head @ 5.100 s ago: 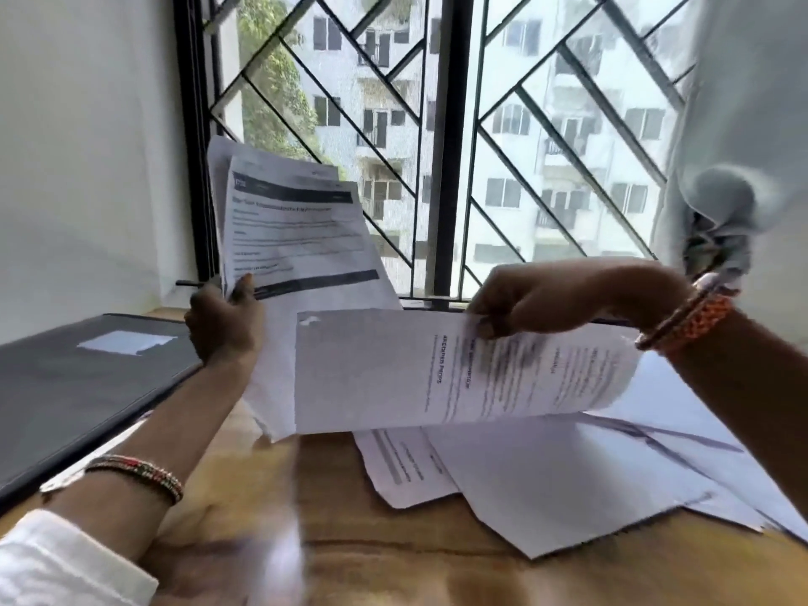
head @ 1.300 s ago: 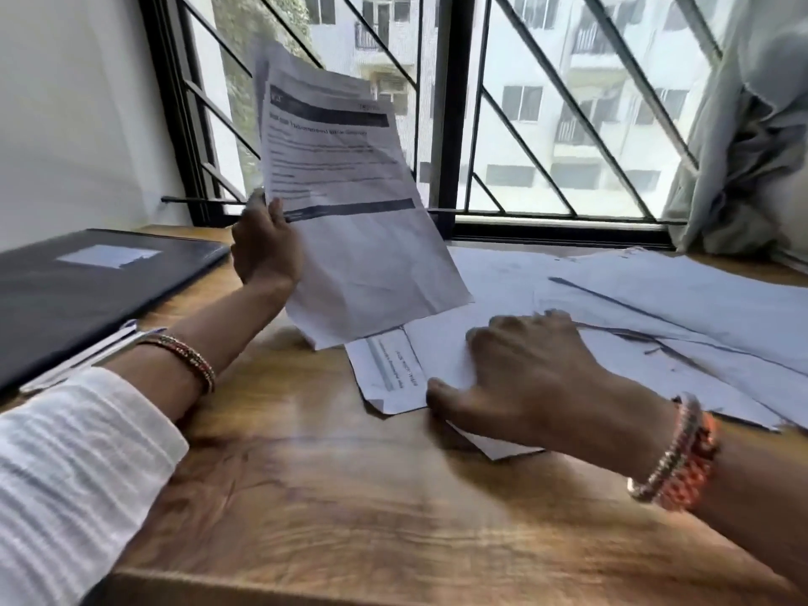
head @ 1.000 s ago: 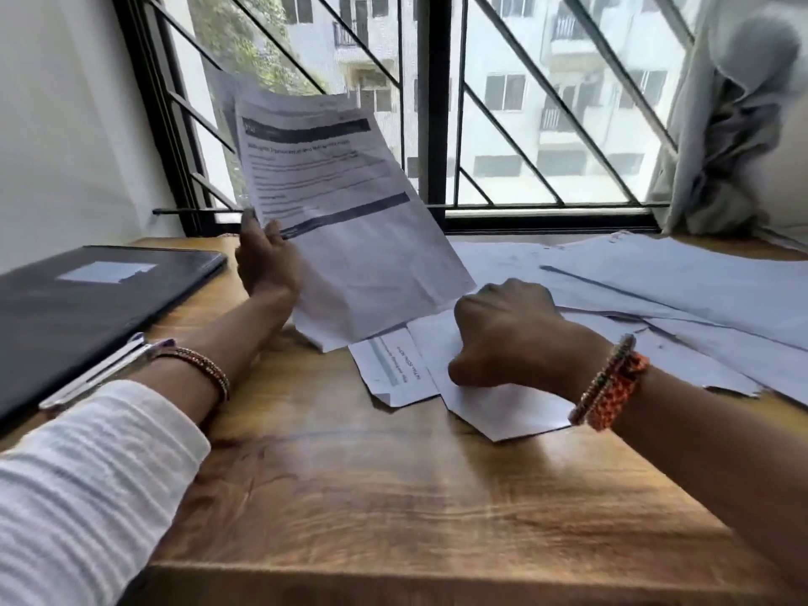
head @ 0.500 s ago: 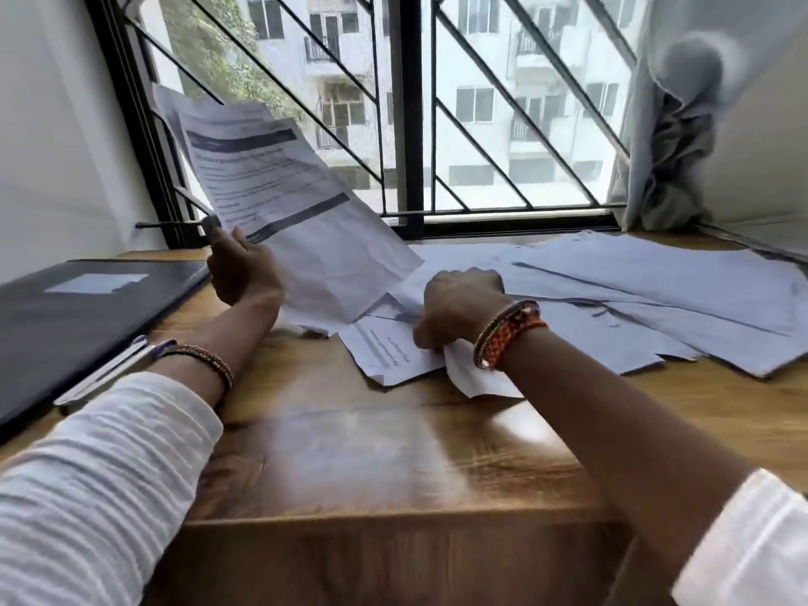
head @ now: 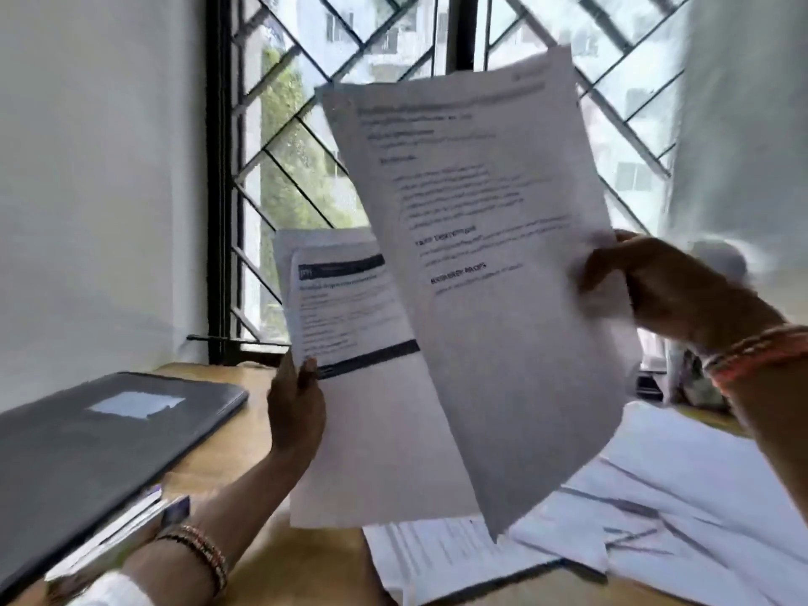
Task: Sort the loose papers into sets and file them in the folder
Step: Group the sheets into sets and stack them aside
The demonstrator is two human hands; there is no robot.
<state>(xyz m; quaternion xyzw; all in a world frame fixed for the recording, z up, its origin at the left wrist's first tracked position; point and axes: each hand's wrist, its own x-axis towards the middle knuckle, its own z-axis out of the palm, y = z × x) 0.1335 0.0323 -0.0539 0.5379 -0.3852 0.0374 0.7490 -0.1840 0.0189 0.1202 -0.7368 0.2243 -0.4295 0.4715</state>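
Two hands: both raised, each holding paper above the light wooden table (head: 245,435).
Loose white papers (head: 682,509): spread on the table at right, one sheet fewer than half a second ago.
Closed black folder (head: 87,439): flat at left, well apart from the pile, nothing filed yet.
Printed white sheet (head: 494,273): newly lifted off the pile; right hand (head: 669,290) now pinches its right edge.
White set with dark header bars (head: 350,325): left hand (head: 297,413) grips its lower left edge, unchanged.
Judgement: sheet under comparison against the held set; sorting at an early stage.
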